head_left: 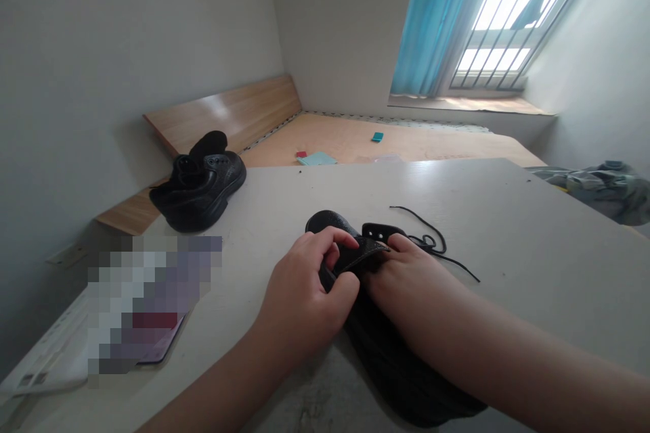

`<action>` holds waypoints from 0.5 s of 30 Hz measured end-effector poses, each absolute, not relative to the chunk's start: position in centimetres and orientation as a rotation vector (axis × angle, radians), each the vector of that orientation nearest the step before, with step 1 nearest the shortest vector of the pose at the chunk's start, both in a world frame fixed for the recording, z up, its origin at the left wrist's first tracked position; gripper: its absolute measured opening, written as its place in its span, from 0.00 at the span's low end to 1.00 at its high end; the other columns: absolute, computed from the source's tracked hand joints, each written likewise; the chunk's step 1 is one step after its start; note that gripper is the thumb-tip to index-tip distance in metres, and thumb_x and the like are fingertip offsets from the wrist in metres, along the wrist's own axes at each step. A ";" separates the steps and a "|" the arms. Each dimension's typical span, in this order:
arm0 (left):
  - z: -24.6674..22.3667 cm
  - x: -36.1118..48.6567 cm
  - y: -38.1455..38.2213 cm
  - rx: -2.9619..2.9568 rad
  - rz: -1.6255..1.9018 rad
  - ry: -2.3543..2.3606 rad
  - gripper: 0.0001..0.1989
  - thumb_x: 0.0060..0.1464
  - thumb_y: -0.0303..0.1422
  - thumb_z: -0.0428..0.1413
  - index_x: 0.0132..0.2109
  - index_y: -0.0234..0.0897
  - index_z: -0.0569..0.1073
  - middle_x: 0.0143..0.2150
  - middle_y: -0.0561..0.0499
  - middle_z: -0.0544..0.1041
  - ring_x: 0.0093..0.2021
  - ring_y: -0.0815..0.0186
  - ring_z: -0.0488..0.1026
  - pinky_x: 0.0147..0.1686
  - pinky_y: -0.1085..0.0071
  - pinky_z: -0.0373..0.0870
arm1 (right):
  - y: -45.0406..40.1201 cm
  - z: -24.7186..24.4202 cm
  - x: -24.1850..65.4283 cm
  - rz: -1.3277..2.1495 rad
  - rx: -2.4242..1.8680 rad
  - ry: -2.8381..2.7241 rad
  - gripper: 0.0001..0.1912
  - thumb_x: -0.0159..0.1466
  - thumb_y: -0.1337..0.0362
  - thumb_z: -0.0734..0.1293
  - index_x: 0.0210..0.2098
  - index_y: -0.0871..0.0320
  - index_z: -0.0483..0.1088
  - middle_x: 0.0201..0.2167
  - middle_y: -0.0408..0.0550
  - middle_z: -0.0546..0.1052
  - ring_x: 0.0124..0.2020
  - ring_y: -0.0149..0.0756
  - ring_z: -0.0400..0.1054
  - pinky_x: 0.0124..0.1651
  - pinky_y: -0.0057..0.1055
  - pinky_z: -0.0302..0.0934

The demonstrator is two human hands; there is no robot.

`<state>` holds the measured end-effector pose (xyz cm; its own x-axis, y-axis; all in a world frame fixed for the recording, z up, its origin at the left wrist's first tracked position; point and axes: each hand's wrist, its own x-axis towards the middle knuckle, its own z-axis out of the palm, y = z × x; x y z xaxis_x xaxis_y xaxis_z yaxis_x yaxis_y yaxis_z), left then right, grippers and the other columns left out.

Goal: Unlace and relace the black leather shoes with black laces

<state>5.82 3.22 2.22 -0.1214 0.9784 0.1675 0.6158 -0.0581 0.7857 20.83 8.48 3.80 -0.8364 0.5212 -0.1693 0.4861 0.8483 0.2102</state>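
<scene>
A black leather shoe (406,379) lies in front of me on the white table, its toe pointing away. My left hand (315,277) curls round the near-left side of its upper, thumb and fingers closed at an eyelet flap. My right hand (406,277) reaches into the shoe's opening, and its fingertips are mostly hidden by the leather. Beside it the other flap (378,233) stands up with bare eyelets showing. A thin black shoelace (441,247) trails loosely on the tabletop to the right of the shoe.
Another black shoe (200,193), unlaced and gaping, stands at the table's back left. Nearer on the left lie a blurred-out purple item (167,345) and a white packet (55,358). Beyond the white table (548,270) is a bed board (431,145) with small coloured pieces on it.
</scene>
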 end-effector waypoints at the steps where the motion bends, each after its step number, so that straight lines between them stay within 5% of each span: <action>1: 2.2 5.8 3.2 1.707 1.051 1.767 0.15 0.44 0.30 0.50 0.41 0.43 0.74 0.30 0.55 0.65 0.33 0.62 0.67 0.37 0.64 0.63 | 8.3 3.7 20.9 0.233 0.781 2.810 0.15 0.54 0.71 0.70 0.42 0.60 0.79 0.39 0.58 0.82 0.43 0.47 0.74 0.53 0.39 0.56; 5: 2.0 5.8 3.2 1.716 1.066 1.753 0.15 0.44 0.30 0.50 0.41 0.42 0.74 0.30 0.55 0.65 0.33 0.62 0.67 0.36 0.65 0.63 | 8.3 3.8 20.8 0.164 0.803 2.768 0.20 0.57 0.72 0.68 0.50 0.61 0.77 0.46 0.60 0.80 0.50 0.50 0.72 0.54 0.41 0.56; 15: 1.8 5.9 3.2 1.756 1.143 1.732 0.14 0.44 0.29 0.50 0.39 0.41 0.74 0.29 0.55 0.65 0.33 0.63 0.67 0.36 0.65 0.63 | 9.0 4.3 19.4 0.101 0.928 2.689 0.19 0.60 0.72 0.68 0.49 0.54 0.78 0.47 0.52 0.80 0.51 0.50 0.72 0.55 0.43 0.58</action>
<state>5.87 3.19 1.83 -0.1140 0.9594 0.2579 0.6145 -0.1358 0.7771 19.44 9.05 4.32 -0.7485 0.6132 -0.2525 0.5926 0.7894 0.1603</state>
